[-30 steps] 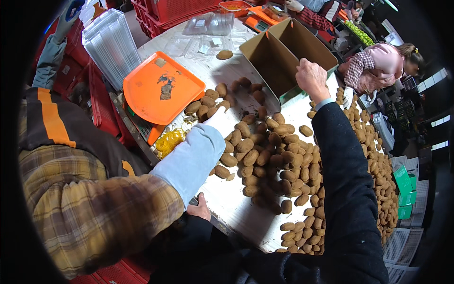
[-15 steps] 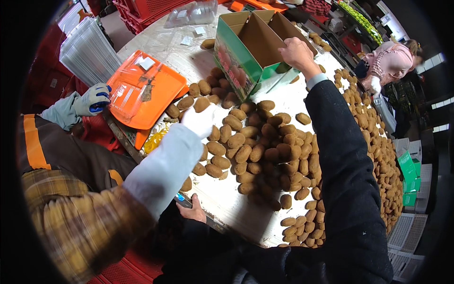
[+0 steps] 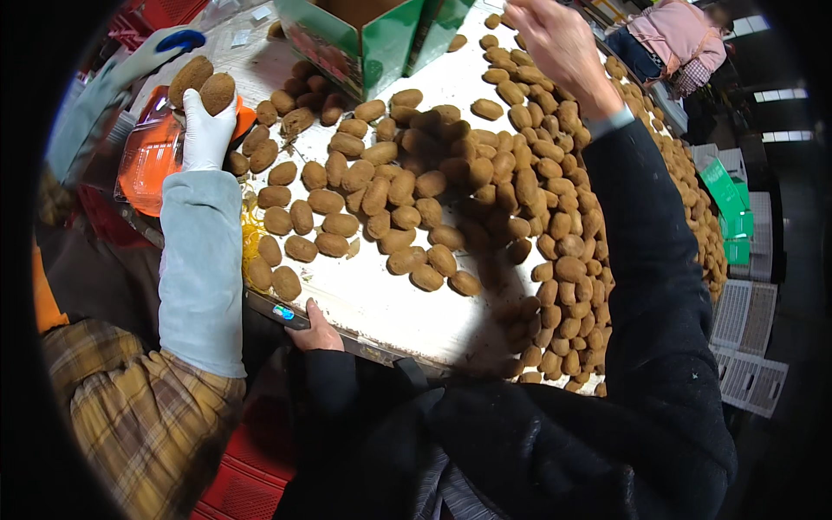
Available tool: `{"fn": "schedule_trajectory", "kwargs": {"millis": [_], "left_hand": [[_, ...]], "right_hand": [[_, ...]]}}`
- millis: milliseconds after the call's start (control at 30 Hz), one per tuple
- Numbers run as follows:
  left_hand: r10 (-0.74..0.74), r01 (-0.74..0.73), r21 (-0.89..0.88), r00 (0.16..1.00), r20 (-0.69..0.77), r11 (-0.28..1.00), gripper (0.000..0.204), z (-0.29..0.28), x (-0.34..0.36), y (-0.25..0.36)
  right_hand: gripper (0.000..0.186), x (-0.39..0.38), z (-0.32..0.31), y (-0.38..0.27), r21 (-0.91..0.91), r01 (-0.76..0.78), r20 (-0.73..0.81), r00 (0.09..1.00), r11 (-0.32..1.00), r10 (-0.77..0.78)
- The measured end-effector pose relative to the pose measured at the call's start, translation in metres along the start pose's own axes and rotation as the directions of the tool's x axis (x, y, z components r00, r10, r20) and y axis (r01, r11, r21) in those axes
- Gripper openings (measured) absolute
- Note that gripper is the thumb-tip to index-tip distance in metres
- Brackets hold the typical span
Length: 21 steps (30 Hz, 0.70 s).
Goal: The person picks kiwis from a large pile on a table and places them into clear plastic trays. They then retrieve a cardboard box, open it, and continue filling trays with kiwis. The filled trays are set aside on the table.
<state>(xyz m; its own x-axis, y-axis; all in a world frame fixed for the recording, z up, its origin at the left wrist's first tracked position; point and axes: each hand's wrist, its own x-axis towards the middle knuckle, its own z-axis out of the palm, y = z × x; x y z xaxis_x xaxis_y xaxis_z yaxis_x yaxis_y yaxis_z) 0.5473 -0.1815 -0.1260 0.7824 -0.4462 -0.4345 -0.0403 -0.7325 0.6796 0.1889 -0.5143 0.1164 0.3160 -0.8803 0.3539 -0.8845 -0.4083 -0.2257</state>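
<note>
My left hand [image 3: 317,331] is at the near table edge [image 3: 373,351], thumb up on its top and fingers curled against it. My right hand [image 3: 568,54] is raised over the far side of the table, its fingers blurred near the top of the view. It looks apart from the green cardboard box [image 3: 338,48], which stands to its left with its brown inside showing. Many brown kiwifruits [image 3: 374,196] lie loose on the white tabletop [image 3: 347,290] between my arms. A denser heap of kiwifruits [image 3: 572,269] runs along the right.
At left, a co-worker's white-gloved hand [image 3: 208,139] holds two kiwifruits [image 3: 217,93]; another gloved hand [image 3: 165,48] is beside it. An orange tray [image 3: 143,186] lies under a clear clamshell [image 3: 143,143]. Yellow netting [image 3: 252,232] is nearby. Another person [image 3: 676,39] stands far right, beyond white crates [image 3: 745,316].
My right hand has come off the box rim. The co-worker's gloved hand has lifted two kiwifruits from the table. The view has shifted; my left hand stays at the edge.
</note>
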Motion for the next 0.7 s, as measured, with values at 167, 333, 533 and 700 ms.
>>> {"fn": "schedule_trajectory", "kwargs": {"millis": [167, 333, 533, 700], "left_hand": [[0.0, 0.006, 0.104, 0.998, -0.057, 0.995, 0.101, 0.003, 0.008, -0.006], [0.118, -0.116, 0.065, 0.993, -0.02, 0.991, 0.112, 0.002, 0.022, -0.024], [0.145, -0.146, 0.235, 0.989, 0.023, 0.961, 0.12, -0.008, 0.016, -0.02], [0.656, -0.655, 0.064, 0.755, 0.001, 0.753, 0.075, -0.023, -0.079, -0.038]], "right_hand": [[0.035, -0.157, -0.031, 0.007, 0.049, -0.384, 0.073, 0.922, 0.922, 0.38], [0.054, -0.262, 0.004, 0.018, -0.065, -0.511, 0.226, 0.829, 0.857, 0.511], [0.057, -0.27, 0.1, -0.005, -0.149, -0.352, 0.149, 0.916, 0.924, 0.373], [0.043, -0.3, 0.118, -0.012, -0.028, -0.298, -0.15, 0.945, 0.954, 0.291]]}}
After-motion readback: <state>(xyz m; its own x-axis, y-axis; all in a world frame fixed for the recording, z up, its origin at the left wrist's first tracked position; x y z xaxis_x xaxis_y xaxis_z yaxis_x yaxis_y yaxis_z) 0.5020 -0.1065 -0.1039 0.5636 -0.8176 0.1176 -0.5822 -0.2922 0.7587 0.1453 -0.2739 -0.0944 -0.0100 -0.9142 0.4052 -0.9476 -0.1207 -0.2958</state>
